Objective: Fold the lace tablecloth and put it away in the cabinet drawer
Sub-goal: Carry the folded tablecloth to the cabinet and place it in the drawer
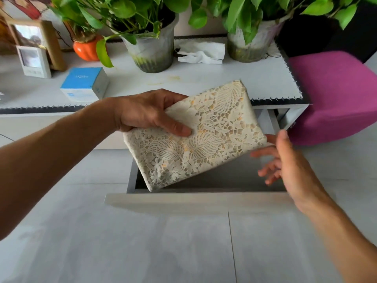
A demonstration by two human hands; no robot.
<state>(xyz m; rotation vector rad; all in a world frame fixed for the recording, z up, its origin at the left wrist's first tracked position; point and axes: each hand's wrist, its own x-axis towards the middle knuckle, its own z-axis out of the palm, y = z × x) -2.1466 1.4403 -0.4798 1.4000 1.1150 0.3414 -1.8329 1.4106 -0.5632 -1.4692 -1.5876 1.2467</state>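
Observation:
The cream lace tablecloth (200,135) is folded into a thick rectangular pack and hangs tilted above the pulled-out drawer (195,198) of the low white cabinet. My left hand (146,113) grips its upper left edge, thumb on top. My right hand (285,160) is blurred, fingers spread, just off the pack's right corner; whether a fingertip touches the cloth I cannot tell. The drawer's dark inside shows below the pack, and most of it is hidden by the cloth.
On the cabinet top (183,80) stand two potted plants (151,50) (251,43), a crumpled tissue (202,52), a blue-and-white box (84,83), an orange vase (86,48) and photo frames (34,60). A magenta stool (334,94) sits at the right. Grey floor tiles lie in front.

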